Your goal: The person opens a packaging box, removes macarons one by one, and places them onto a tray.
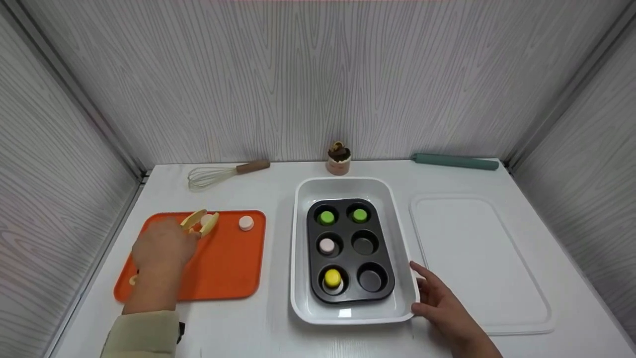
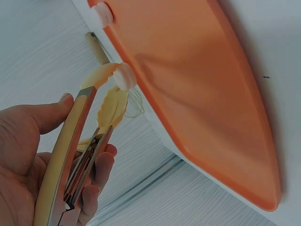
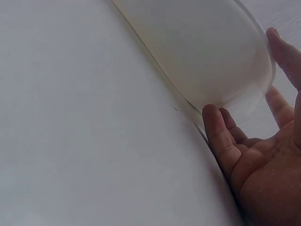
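My left hand (image 1: 164,244) grips yellow tongs (image 1: 200,222) over the orange tray (image 1: 223,268). In the left wrist view the tongs (image 2: 80,150) have their scalloped tips around a small pale pink round piece (image 2: 124,76). A second pink piece (image 1: 246,223) lies on the tray's far side. My right hand (image 1: 437,298) rests with straight fingers against the near right corner of the white baking dish (image 1: 303,248). Inside the dish sits a dark muffin pan (image 1: 383,293) with two green pieces (image 1: 326,217), a pink piece (image 1: 326,245) and a yellow piece (image 1: 332,278) in its cups.
A white board (image 1: 477,253) lies right of the dish. At the back of the table are a whisk (image 1: 218,174), a small cupcake (image 1: 339,158) and a teal-handled tool (image 1: 454,161). Grey panel walls close in three sides.
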Demonstrator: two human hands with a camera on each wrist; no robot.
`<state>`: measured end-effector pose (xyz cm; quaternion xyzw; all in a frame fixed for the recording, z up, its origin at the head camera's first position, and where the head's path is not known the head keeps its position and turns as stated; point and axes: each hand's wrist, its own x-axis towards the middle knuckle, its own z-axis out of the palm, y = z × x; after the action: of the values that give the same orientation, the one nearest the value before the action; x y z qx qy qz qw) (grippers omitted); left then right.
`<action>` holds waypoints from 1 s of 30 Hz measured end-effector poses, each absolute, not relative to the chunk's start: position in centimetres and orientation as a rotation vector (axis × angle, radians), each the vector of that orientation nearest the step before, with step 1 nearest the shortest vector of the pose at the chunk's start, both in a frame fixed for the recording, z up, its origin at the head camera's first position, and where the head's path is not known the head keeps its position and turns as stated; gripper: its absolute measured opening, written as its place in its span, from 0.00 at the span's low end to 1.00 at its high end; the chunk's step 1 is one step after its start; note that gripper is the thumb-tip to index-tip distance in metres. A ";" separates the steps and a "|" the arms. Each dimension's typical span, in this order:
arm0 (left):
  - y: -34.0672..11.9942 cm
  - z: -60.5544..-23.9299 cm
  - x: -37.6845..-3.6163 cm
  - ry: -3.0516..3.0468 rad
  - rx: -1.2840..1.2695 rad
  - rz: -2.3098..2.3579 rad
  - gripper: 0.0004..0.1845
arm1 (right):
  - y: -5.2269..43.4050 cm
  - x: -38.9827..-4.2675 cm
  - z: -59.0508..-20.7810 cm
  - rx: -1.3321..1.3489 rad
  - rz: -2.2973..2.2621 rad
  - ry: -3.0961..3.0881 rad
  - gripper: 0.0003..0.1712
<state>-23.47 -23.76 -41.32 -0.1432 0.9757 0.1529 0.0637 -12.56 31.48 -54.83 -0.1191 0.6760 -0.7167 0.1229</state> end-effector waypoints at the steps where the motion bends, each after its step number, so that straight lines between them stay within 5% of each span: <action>1: -23.7 -41.4 -23.4 2.938 -0.437 0.458 0.24 | 31.5 -12.5 -54.9 -0.344 -2.088 1.974 0.52; 30: -24.3 -41.4 -23.0 2.874 -0.491 0.508 0.28 | 31.4 -12.3 -54.5 -0.315 -2.096 1.943 0.51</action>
<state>-22.96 -24.29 -41.42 -0.1651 0.9671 0.1708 0.0907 -12.34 31.44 -54.54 -0.1086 0.6697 -0.7226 0.1329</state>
